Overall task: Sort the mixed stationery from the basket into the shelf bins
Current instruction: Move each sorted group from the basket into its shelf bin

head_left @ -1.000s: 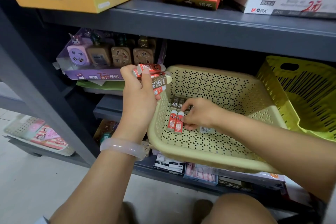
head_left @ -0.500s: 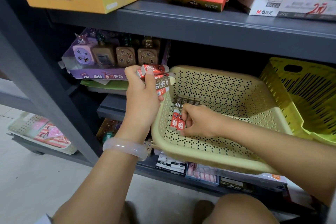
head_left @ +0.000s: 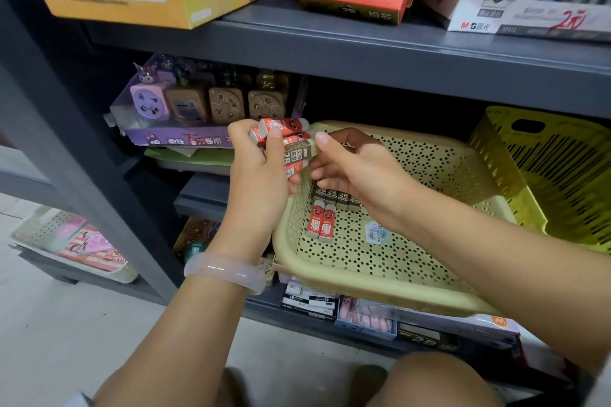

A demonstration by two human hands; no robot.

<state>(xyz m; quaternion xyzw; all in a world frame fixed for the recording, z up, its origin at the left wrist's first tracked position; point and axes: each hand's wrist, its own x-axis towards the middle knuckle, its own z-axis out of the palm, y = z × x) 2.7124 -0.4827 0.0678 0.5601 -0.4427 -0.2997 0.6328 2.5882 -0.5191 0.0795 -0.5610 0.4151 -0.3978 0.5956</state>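
Basket rim: the beige perforated basket (head_left: 413, 241) sits tilted on the grey shelf (head_left: 363, 53), its near rim overhanging the boxes on the level below; its right wall lies against a yellow-green slotted basket (head_left: 562, 175).
Open room: most of the beige basket's floor is bare toward the right and the near side; the overhead shelf edge closes the space above its far rim.
Left hand: the left hand (head_left: 261, 168) is raised at the basket's far-left corner, fingers curled round a stack of erasers (head_left: 287, 142), thumb pressed on top; a pale bangle (head_left: 224, 271) rings the wrist.
Right hand: the right hand (head_left: 357, 172) reaches in over the basket from the right, palm turned toward the stack, thumb tip touching the brown eraser's end, the other fingers loosely extended beneath it (a firm pinch cannot be told).
Count, in hand: at least four erasers show, red-sleeved ones with one brown 2B between them; hidden ones cannot be counted.
Count, in basket: two red erasers (head_left: 320, 220) lie side by side, touching, on the floor near the left wall; a row of about four brown 2B erasers (head_left: 337, 196) stands just behind them, partly hidden under the right hand; one small barcode label (head_left: 377, 232) lies to their right.
Neighbours: a purple tray of sharpeners (head_left: 198, 109) sits left of the basket, just beside the held stack.
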